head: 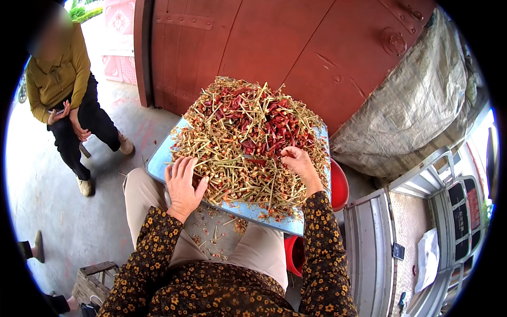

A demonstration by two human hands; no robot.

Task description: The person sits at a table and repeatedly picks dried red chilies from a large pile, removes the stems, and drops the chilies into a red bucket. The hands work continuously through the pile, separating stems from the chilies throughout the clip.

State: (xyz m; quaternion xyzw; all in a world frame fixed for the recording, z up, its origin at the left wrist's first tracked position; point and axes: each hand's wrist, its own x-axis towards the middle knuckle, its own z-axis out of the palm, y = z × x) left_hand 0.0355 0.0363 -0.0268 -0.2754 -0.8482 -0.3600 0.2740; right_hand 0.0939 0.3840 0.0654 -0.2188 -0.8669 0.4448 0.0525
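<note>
A heap of dried chilli stems and caps covers a light-blue tabletop in front of my knees. Dark red dried chilli pods are mixed into it, mostly at the middle and far side. My left hand rests at the heap's near left edge, its thumb apart from the fingers, holding nothing that I can see. Over the right part of the heap is my right hand, thumb and forefinger curled towards each other. Some red shows between those fingertips, but whether they grip a pod or it lies behind them is unclear.
A red wooden door stands right behind the table. Red buckets sit under its right side. At left a person sits facing this way. A woven sack and a metal truck bed are on the right.
</note>
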